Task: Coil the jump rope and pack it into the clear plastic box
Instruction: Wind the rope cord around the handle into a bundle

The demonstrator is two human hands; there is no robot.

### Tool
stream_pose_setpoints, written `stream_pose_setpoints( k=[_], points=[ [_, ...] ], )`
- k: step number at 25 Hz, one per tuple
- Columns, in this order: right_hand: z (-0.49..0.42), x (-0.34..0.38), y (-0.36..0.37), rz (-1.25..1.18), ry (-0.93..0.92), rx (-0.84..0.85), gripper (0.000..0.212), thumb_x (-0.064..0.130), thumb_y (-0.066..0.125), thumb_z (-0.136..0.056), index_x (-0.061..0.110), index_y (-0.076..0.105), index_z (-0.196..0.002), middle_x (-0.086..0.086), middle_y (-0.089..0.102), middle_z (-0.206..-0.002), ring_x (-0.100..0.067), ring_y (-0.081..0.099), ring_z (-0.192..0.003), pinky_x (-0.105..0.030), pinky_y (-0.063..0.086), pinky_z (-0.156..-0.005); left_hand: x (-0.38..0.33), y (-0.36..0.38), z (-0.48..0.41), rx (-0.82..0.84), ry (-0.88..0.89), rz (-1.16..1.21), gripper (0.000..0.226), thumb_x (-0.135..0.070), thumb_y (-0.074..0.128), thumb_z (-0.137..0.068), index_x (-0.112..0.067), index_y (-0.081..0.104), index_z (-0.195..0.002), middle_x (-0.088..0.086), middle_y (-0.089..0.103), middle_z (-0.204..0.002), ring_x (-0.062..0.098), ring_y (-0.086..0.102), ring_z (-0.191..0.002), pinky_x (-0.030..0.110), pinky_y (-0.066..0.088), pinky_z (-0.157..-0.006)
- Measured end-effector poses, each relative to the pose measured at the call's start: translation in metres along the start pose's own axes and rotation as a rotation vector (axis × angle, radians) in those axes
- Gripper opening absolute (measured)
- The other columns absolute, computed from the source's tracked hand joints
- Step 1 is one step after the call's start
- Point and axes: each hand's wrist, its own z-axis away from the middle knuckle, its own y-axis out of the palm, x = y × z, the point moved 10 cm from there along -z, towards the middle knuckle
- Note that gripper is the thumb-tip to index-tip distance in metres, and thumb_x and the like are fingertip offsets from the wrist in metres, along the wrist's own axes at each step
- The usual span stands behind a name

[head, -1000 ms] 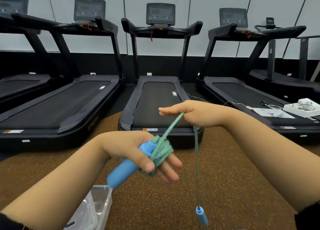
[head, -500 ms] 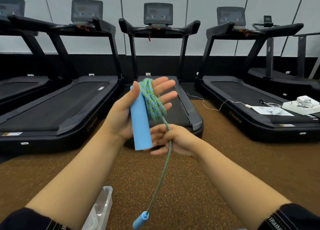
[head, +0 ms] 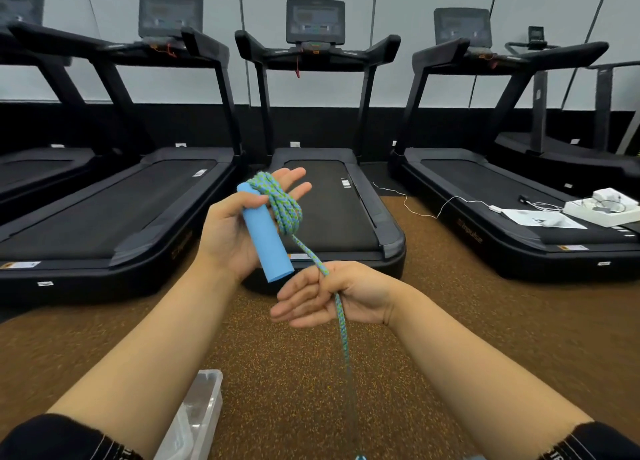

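The person's left hand (head: 235, 231) is raised palm-up with its fingers spread, the thumb pinning a light blue foam handle (head: 265, 237) against the palm; the handle slants down and to the right, its cut end poking out below the hand. Several turns of the blue-and-green braided jump rope (head: 282, 203) are looped around the outstretched fingers just beside the handle's upper end. From that bundle a single strand runs down to the right hand (head: 332, 296), which sits lower and nearer, fingers loosely curled so the rope passes between thumb and fingers and then hangs straight toward the bottom edge. A speck of blue shows there, too small to identify. The clear plastic box (head: 197, 418) lies on the brown speckled floor (head: 450, 338) under the left forearm, apart from the rope. Black treadmills (head: 325, 196) line the far wall, and on the deck of the right one rest a white box (head: 602, 206) and some paper (head: 540, 217).
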Motion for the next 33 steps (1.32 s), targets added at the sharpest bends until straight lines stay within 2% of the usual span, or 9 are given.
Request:
stream_pose_setpoints(
  k=[3,6,9,12,16,20,24,29,33],
  points=[
    [0.002,-0.002,0.000,0.098,0.025,-0.077,0.040,-0.014,0.027,-0.082,0.009,0.061,-0.083,-0.012,0.074,-0.087,-0.022,0.072,-0.084,-0.029,0.060,-0.065,0.004,-0.012,0.002,-0.034,-0.035,-0.148,0.085,0.001,0.060,-0.050,0.004,0.042,-0.133,0.020,0.055,-0.135,0.035,0.057,-0.122,0.041,0.046,-0.101],
    [0.008,0.008,-0.004,0.346,0.039,-0.225,0.033,-0.011,0.029,-0.083,0.013,0.049,-0.072,-0.008,0.067,-0.072,-0.012,0.065,-0.055,-0.017,0.039,-0.032,0.024,-0.010,0.012,0.086,-0.200,-0.438,0.087,-0.002,0.055,-0.045,-0.001,0.046,-0.132,0.019,0.056,-0.134,0.032,0.056,-0.123,0.036,0.046,-0.103],
    [0.016,0.032,-0.006,0.844,0.008,-0.360,0.026,-0.001,0.037,-0.082,0.017,0.050,-0.067,-0.002,0.055,-0.061,-0.011,0.047,-0.043,-0.022,0.032,-0.037,0.043,-0.016,0.026,0.146,-0.393,-0.896,0.068,-0.003,0.056,-0.050,-0.007,0.054,-0.118,0.012,0.066,-0.119,0.020,0.066,-0.108,0.031,0.052,-0.095],
    [0.022,0.066,0.011,1.779,-0.177,-0.500,0.013,0.013,0.051,-0.082,0.015,0.058,-0.071,-0.004,0.052,-0.064,-0.022,0.045,-0.058,-0.030,0.033,-0.051,0.040,-0.013,0.030,0.156,-0.424,-1.487,0.024,-0.018,0.057,-0.054,-0.013,0.041,-0.071,0.000,0.048,-0.068,0.002,0.050,-0.053,0.015,0.041,-0.052],
    [0.021,0.072,0.040,2.305,-0.404,-0.365,0.011,0.016,0.058,-0.057,0.018,0.049,-0.051,0.001,0.051,-0.043,-0.022,0.045,-0.033,-0.017,0.003,-0.045,0.041,0.000,0.027,0.216,-0.377,-1.709,0.027,-0.029,0.057,-0.056,-0.016,0.034,-0.064,-0.005,0.039,-0.061,0.008,0.038,-0.054,0.017,0.031,-0.049],
    [0.033,0.086,0.052,2.299,-0.652,-0.285,0.022,0.028,0.042,-0.068,0.015,0.048,-0.052,0.001,0.046,-0.043,-0.021,0.041,-0.034,-0.021,0.017,-0.042,0.050,-0.001,0.030,0.309,-0.410,-1.603,0.040,-0.043,0.066,-0.067,-0.005,0.056,-0.072,0.005,0.059,-0.064,0.014,0.055,-0.060,0.030,0.046,-0.060],
    [0.050,0.118,0.052,2.034,-0.836,-0.427,0.028,0.027,0.042,-0.078,0.014,0.046,-0.053,0.001,0.043,-0.046,-0.021,0.040,-0.040,-0.028,0.026,-0.042,0.060,0.017,0.044,0.348,-0.480,-1.077,0.031,-0.038,0.067,-0.070,-0.011,0.053,-0.065,0.000,0.053,-0.053,0.014,0.050,-0.049,0.025,0.046,-0.058],
    [0.061,0.141,-0.002,1.291,-0.829,-0.769,0.043,0.029,0.037,-0.089,0.022,0.027,-0.048,0.007,0.021,-0.045,-0.010,0.022,-0.043,-0.030,0.021,-0.047,0.053,0.053,0.058,0.443,-0.470,-0.331,0.029,-0.036,0.067,-0.079,-0.015,0.052,-0.065,-0.006,0.041,-0.049,0.009,0.045,-0.042,0.025,0.046,-0.059],
    [0.054,0.131,-0.025,0.826,-0.791,-0.811,0.045,0.037,0.041,-0.087,0.030,0.024,-0.046,0.007,0.020,-0.046,-0.009,0.019,-0.045,-0.029,0.019,-0.048,0.043,0.084,0.058,0.517,-0.425,0.090,0.020,-0.023,0.051,-0.088,-0.009,0.051,-0.074,0.000,0.034,-0.055,0.016,0.034,-0.046,0.029,0.033,-0.056]
  ],
)
